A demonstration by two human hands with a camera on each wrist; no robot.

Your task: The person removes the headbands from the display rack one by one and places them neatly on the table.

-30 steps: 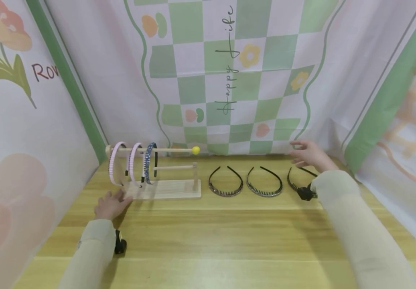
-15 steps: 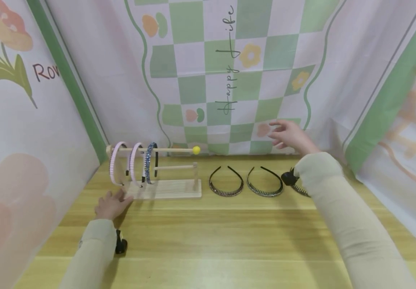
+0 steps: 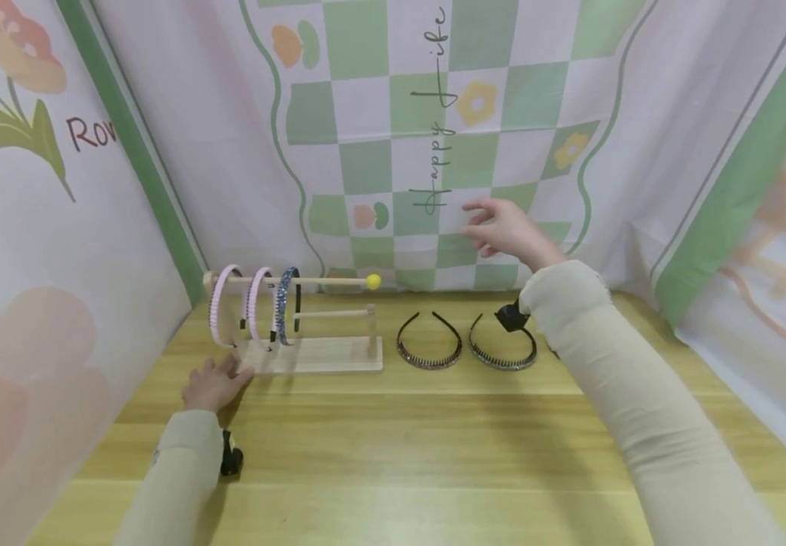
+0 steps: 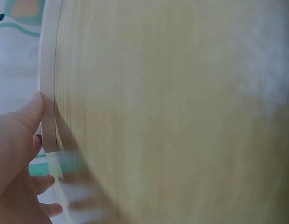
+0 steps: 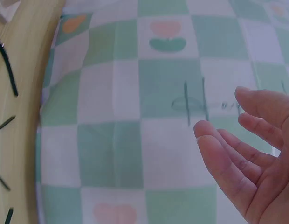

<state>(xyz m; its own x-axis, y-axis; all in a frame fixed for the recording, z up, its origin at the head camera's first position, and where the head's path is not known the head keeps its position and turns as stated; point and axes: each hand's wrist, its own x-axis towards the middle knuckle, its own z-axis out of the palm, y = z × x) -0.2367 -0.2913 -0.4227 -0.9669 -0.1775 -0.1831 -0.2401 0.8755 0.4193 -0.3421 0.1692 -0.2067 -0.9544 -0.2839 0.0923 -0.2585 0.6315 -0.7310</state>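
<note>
A wooden headband rack [image 3: 317, 355] stands at the table's left, with two pink headbands [image 3: 215, 311] and a blue glittery headband [image 3: 282, 307] hung on its upper rod. The left hand [image 3: 215, 385] holds the left end of the rack's base; the left wrist view has the thumb [image 4: 30, 112] against the base's edge [image 4: 49, 84]. In the air before the back curtain is the right hand [image 3: 507, 231], fingers loosely bent and apart, nothing between them. Below it, two black toothed headbands lie on the table: one on the left [image 3: 430, 364], another on the right [image 3: 502, 362].
A third black headband [image 3: 552, 350] is mostly hidden behind the right sleeve [image 3: 611, 371]. A yellow ball [image 3: 373, 281] caps the upper rod's right end. Behind the wooden table [image 3: 393, 455] hangs a green checked curtain [image 3: 365, 167], with printed cloth on both sides.
The right hand has moved left and up, from above the rightmost black headband to in front of the curtain. The left hand and rack have stayed in place.
</note>
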